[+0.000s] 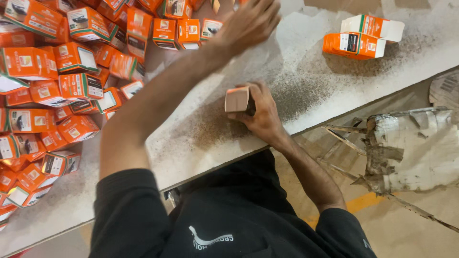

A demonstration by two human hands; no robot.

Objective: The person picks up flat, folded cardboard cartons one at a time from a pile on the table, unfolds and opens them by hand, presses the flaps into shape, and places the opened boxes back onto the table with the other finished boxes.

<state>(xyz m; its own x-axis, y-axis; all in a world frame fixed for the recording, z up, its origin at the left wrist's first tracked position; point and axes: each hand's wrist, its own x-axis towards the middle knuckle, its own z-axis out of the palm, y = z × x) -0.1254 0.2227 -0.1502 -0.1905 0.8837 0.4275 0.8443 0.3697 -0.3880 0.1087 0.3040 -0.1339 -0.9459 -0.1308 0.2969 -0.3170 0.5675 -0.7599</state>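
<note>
Head view. Right hand [260,112] rests on the white table [306,62], fingers wrapped around a small box [237,99] with a pale flap end turned toward the camera; a dark item shows between box and palm, too hidden to identify. The box sits near the table's front edge, on a patch of dark gritty dust [296,93] spread over the surface.

Left hand [248,24] is stretched far forward across the table, fingers spread loosely and holding nothing, hovering just beside a row of small orange boxes [179,33] at the far edge. Contact with them cannot be told.

A large heap of orange boxes [52,91] covers the left part of the table, lying at all angles. Well apart, at the far right, two orange-and-white boxes [361,38] lie together with end flaps open.

Below the table edge on the right, torn grey cardboard [411,148] lies on the floor. The person wears a black shirt [229,224].
</note>
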